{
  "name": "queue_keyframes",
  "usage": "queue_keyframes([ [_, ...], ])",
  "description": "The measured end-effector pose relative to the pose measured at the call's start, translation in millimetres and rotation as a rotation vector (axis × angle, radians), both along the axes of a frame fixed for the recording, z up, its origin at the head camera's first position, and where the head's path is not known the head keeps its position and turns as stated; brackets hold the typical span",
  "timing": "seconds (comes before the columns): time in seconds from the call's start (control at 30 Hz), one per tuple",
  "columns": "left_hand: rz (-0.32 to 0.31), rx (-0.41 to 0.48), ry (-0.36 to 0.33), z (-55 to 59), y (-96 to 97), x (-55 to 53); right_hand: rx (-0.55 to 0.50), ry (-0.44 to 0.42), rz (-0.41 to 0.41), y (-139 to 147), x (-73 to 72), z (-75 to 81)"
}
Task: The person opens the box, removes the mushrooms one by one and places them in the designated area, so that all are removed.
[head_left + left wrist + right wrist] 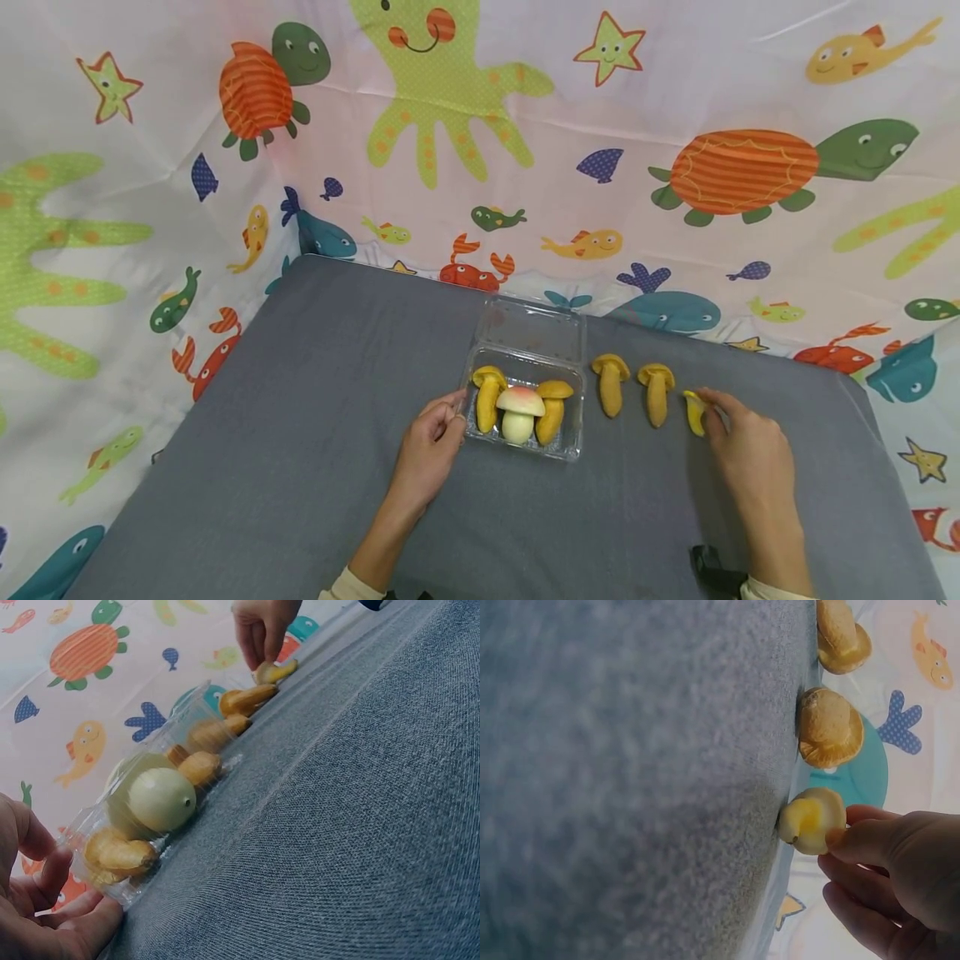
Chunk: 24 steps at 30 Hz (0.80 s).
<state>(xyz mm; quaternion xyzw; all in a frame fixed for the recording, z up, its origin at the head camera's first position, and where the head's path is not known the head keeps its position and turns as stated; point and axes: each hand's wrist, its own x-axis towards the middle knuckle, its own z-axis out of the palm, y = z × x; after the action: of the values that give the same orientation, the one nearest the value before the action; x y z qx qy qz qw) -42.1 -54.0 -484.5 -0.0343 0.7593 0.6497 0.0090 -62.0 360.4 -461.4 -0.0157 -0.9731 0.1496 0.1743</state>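
Grey counter (300, 400) | open clear box (528, 367) holds a pink-capped mushroom (519, 413) between two mustard ones (487, 404) | right hand (750, 450) pinches a small yellow mushroom (693, 417) | left hand (429, 446) pinches box's left edge | two tan mushrooms (611, 393) lie right of box | yellow mushroom at row's right end

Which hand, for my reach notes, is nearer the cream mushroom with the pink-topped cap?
Left. The left hand holds the clear plastic box, a little left of that mushroom; the right hand is farther off, to its right, pinching a curved yellow piece.
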Motion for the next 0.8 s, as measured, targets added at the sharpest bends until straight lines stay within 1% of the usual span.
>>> queue_keyframes([
  [0.13,0.003,0.000,0.003,-0.2,0.3,0.4,0.012,-0.025,-0.012,-1.0,1.4,2.0],
  [0.3,0.008,0.008,0.006,-0.4,1.0,-0.3,0.023,-0.037,-0.028,-4.2,1.8,9.0],
  [0.53,0.007,0.002,0.013,-2.0,0.8,-1.1,0.024,-0.082,-0.034,-10.0,2.8,16.1],
  [0.8,0.001,0.006,0.015,-4.1,0.6,-1.7,0.032,-0.085,-0.032,-16.3,5.4,23.8],
])
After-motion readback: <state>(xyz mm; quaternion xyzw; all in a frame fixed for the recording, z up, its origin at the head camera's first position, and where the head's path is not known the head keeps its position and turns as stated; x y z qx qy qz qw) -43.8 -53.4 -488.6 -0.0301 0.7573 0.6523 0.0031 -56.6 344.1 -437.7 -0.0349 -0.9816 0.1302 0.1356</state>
